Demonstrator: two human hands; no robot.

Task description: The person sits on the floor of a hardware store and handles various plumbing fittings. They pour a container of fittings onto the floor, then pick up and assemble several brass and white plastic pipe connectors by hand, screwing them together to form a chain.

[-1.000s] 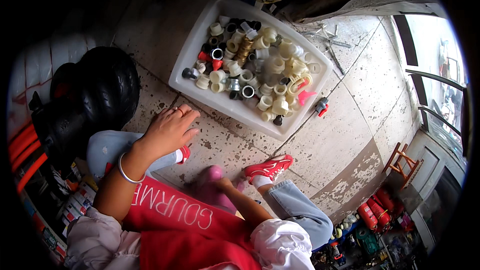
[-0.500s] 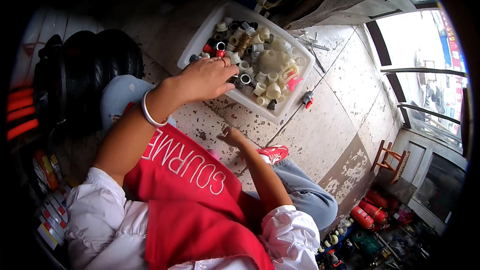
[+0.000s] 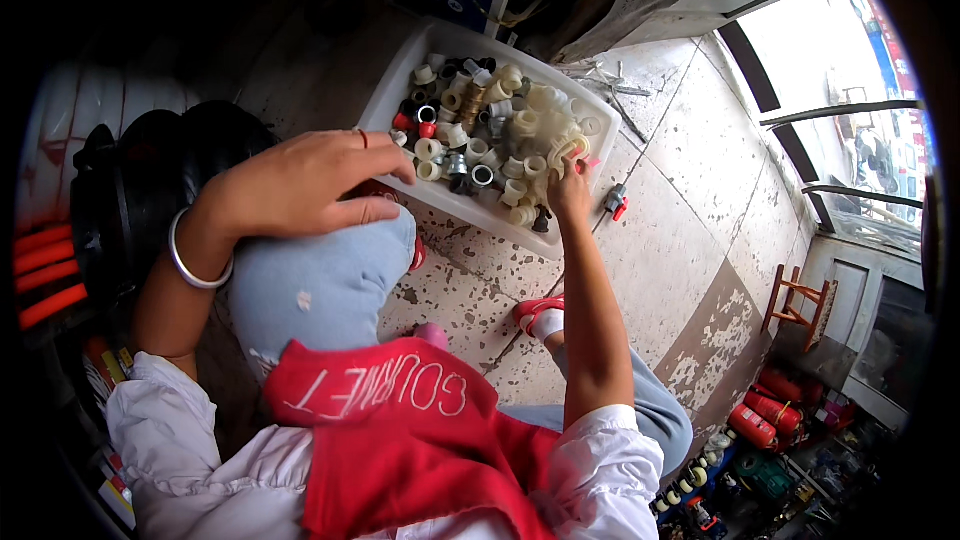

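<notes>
My left hand rests on my raised knee, fingers loosely curled, holding nothing. Farther out, my right hand reaches the white tub's near right corner on the floor, fingers bunched among the plastic pipe fittings; whether they pinch one, I cannot tell. The tub looks full, so most sorting remains.

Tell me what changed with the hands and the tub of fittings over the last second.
The right hand came up from beside the knee and now reaches into the white tub, fingers among the fittings. The left hand went out to the tub's near edge, then drew back to rest on the knee; whether it holds anything cannot be told. The tub stayed on the floor.
</notes>
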